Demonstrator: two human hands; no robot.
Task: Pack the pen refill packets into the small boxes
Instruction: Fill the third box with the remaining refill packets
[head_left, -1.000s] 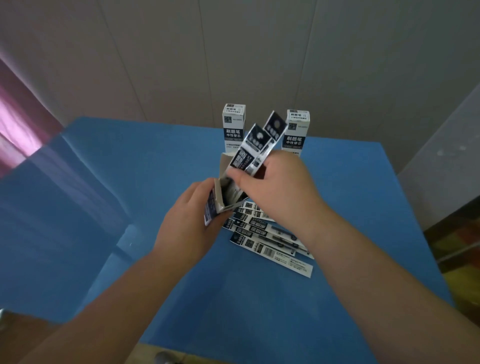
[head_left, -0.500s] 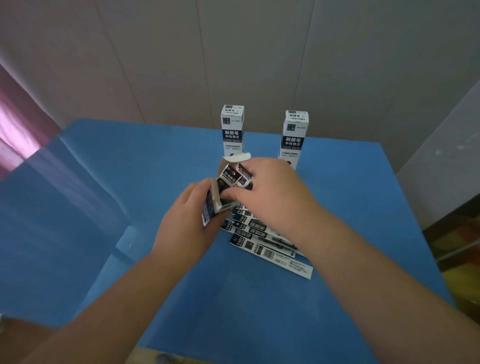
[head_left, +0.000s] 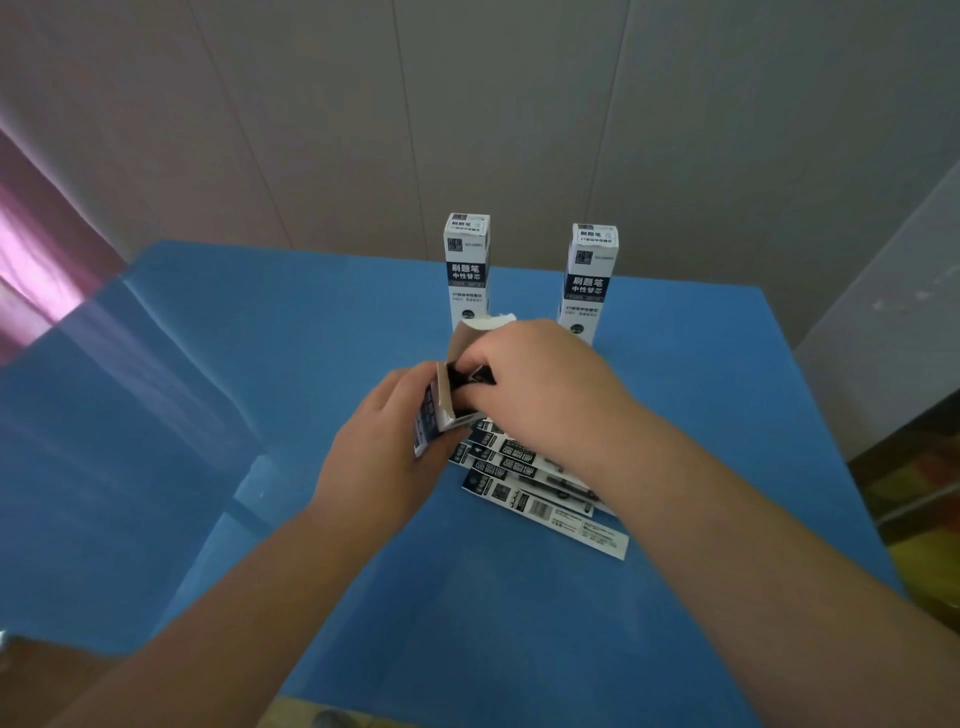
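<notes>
Item 1. Blue smooth-topped table (head_left: 519, 613), glossy toward 9 o'clock where it reflects light; fills the lower frame.

Item 2. Grey panelled wall (head_left: 467, 104) at 12 o'clock; pink curtain strip (head_left: 31, 270) at 9 o'clock; a pale surface and some coloured objects, too blurred to name, at 3 o'clock.

Item 3. Two upright white-and-navy printed cardboard boxes, closed, standing at 12 o'clock well apart from each other: left box (head_left: 467, 270), right box (head_left: 591, 283).

Item 4. Left hand (head_left: 384, 452), wrapped around an open white-and-navy cardboard box (head_left: 435, 415), held tilted just above the table, flap (head_left: 483, 325) raised.

Item 5. Right hand (head_left: 550, 389), fingertips pinched on the dark ends of the pen refill packets (head_left: 470, 375) at the box mouth.

Item 6. Loose flat white-and-navy refill packets (head_left: 535, 491), fanned on the table at 5 o'clock from the held box, partly under the right wrist.

Change noted: a second ago the gripped packets stood tall out of the box; half a second ago they were mostly in; now only their tips show. Judged: this batch is nearly seated, closing the flap comes next, and the fanned packets remain unpacked.
</notes>
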